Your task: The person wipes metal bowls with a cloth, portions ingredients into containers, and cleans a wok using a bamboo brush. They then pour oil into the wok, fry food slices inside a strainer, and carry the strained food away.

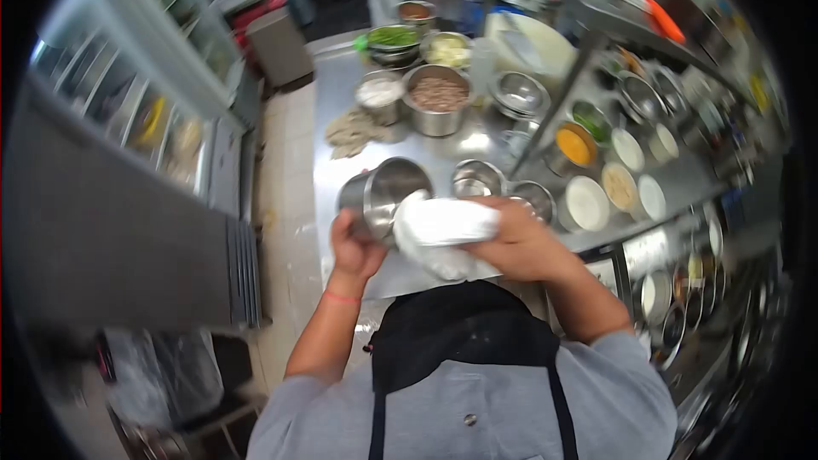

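Observation:
My left hand (354,243) grips the side of a steel pot (399,181), which is tilted so its bare inside shows. My right hand (520,238) is closed around a white, soft-looking bundle (447,223), smeared by motion; whether it is cloth or plastic I cannot tell. One end of the bundle hangs over the pot's near rim. Just beyond my right hand stand two small steel bowls, one (477,179) farther left and another (533,199) partly covered by the hand.
A pot of brown chunks (438,94), a container of white contents (379,92) and a crumpled tan cloth (354,134) are on the steel table (336,85). A slanting metal post (558,106) rises at right, near several filled tubs. Glass-door fridges (128,111) line the left aisle.

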